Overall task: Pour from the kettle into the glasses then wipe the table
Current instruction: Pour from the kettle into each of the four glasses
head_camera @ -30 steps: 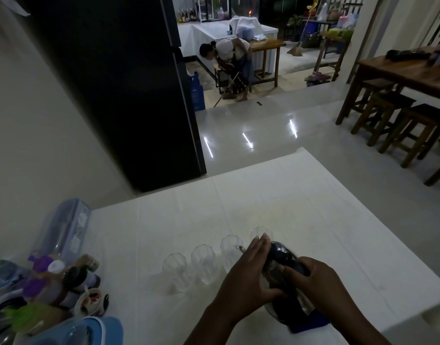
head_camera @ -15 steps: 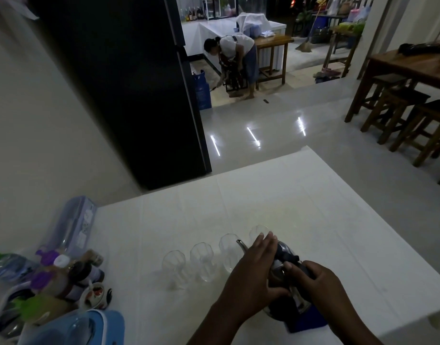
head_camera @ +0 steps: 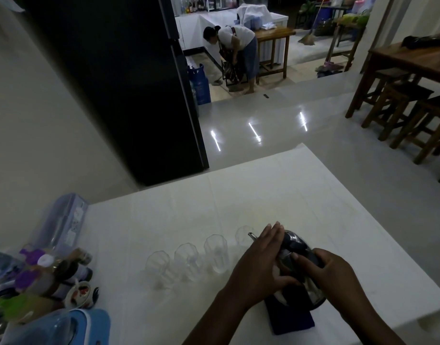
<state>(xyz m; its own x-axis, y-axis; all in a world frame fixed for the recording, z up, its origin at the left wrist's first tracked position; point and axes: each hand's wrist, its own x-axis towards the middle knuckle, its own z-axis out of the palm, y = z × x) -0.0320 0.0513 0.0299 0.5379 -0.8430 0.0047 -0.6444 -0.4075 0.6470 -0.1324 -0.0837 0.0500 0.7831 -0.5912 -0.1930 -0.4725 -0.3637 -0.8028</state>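
A shiny metal kettle (head_camera: 294,247) with a dark lid is tilted at the near right of the white table (head_camera: 288,195), its spout (head_camera: 251,236) over the rightmost glass (head_camera: 242,236). My left hand (head_camera: 260,265) presses flat against the kettle's left side and lid. My right hand (head_camera: 331,275) grips its dark handle. Several clear glasses stand in a row to the left: one (head_camera: 216,253), another (head_camera: 186,261), and the leftmost (head_camera: 157,268). A dark blue cloth (head_camera: 292,319) lies under the kettle near the table's front edge.
Bottles and jars (head_camera: 47,272) crowd the table's near-left corner beside a clear plastic container (head_camera: 62,220) and a blue lid (head_camera: 72,324). A black fridge (head_camera: 114,83) stands behind. Wooden stools (head_camera: 400,115) are at right. A person (head_camera: 236,53) bends over far off.
The kettle has tipped a little further toward the rightmost glass with both hands still on it. The far person has shifted slightly.
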